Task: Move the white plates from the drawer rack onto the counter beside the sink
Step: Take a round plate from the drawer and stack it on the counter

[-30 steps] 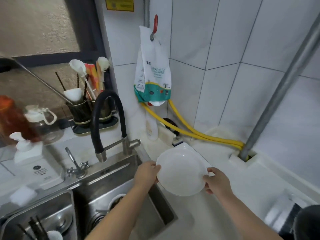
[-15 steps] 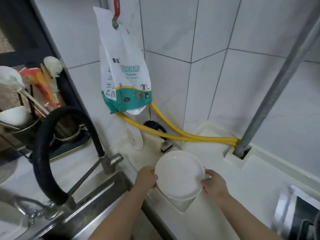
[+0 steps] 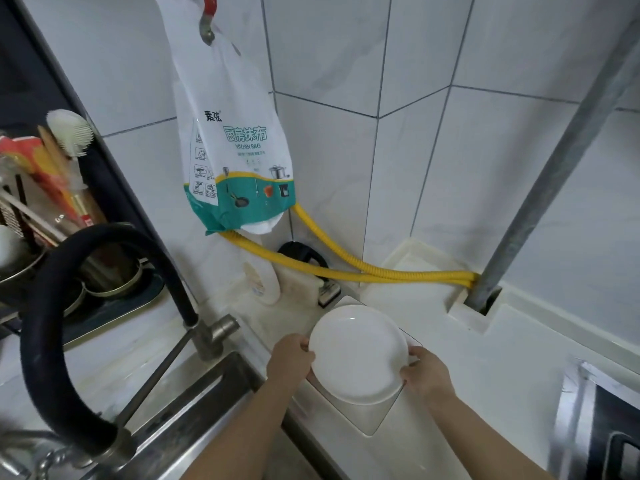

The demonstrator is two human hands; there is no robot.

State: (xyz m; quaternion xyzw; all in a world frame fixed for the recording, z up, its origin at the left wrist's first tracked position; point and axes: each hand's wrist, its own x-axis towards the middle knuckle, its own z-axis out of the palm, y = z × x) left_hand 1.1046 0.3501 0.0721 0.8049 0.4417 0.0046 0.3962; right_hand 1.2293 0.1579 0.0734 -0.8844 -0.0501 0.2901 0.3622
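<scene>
A round white plate is held level just above a square white dish that sits on the white counter right of the sink. My left hand grips the plate's left rim. My right hand grips its right rim, thumb on top. Whether the plate touches the square dish cannot be told. The drawer rack is out of view.
A black curved faucet rises over the sink at left. A kitchen-rag bag hangs on the tiled wall above yellow hoses. A grey pipe enters the counter at right. A stove edge lies at far right.
Both hands carried the plate from beside the sink out over the counter and lowered it onto the square dish. The view moved closer and to the right.
</scene>
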